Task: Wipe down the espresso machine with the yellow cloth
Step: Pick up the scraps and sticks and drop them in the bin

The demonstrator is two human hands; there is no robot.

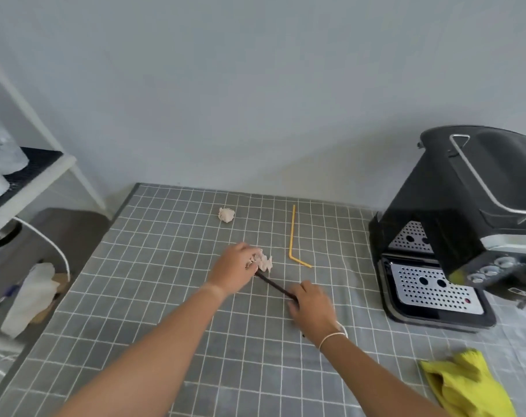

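Observation:
The black espresso machine (pixel 466 212) stands at the right of the table, its perforated metal drip tray (pixel 433 288) facing me. The yellow cloth (pixel 466 383) lies crumpled near the front right corner, apart from both hands. My left hand (pixel 233 270) is at the table's middle, fingers closed on a crumpled white tissue (pixel 264 261). My right hand (pixel 311 302) lies just right of it, gripping one end of a thin black straw (pixel 273 284) that runs between the two hands.
A grey checked tablecloth (pixel 165 296) covers the table. A second tissue ball (pixel 226 214) and a bent yellow straw (pixel 293 236) lie further back. A white shelf rack (pixel 30 176) and a bin with a white bag (pixel 30 296) stand left of the table.

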